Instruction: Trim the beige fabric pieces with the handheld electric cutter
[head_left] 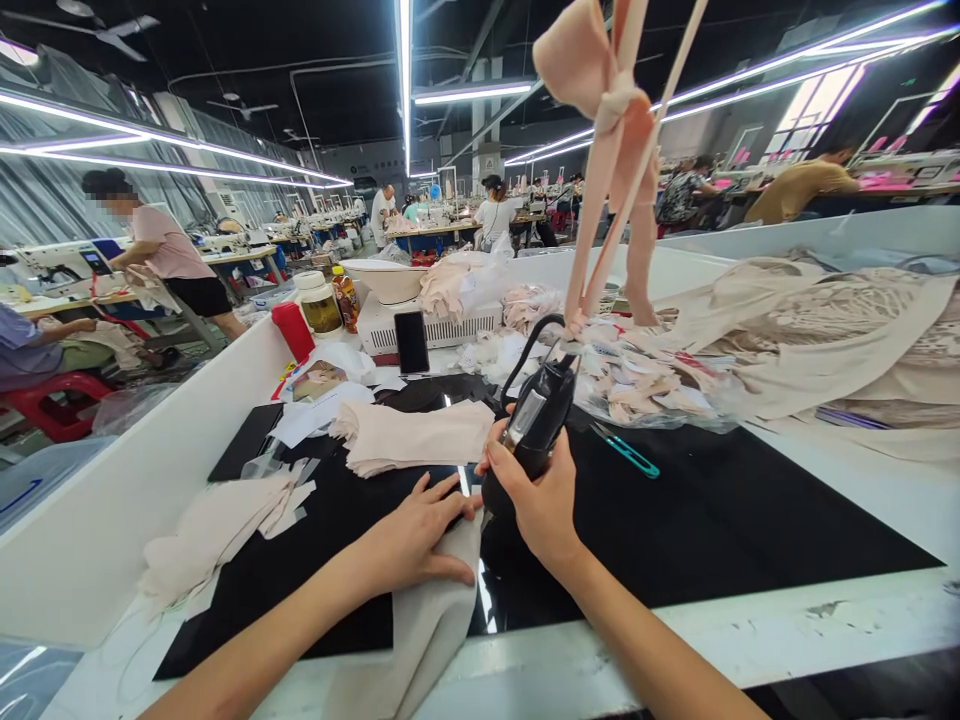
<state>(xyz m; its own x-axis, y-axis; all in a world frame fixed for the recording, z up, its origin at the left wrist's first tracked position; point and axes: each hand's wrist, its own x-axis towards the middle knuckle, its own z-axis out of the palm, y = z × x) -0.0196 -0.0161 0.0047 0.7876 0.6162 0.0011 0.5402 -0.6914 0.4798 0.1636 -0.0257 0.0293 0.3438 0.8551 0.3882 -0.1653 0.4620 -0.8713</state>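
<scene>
Fabric (435, 630), greyish beige, runs from a black mat (712, 520) onto the near edge of the white table (787, 630), left hand (416, 535) spread over it. Right hand (547, 500) grips a corded black tool (544, 405) just beside; beyond, sewing machines (64, 262) stand in rows under strip lights (405, 90).

Left hand (416, 535) is hiding part of cloth (439, 620); right hand (546, 500) is covering part of tool (550, 390); top edge is cropping strips (619, 98).

Cloth (435, 615) on mat (675, 520), corded tool (546, 395) at right, fabric stack (420, 437) behind, phone (412, 342) beyond
</scene>
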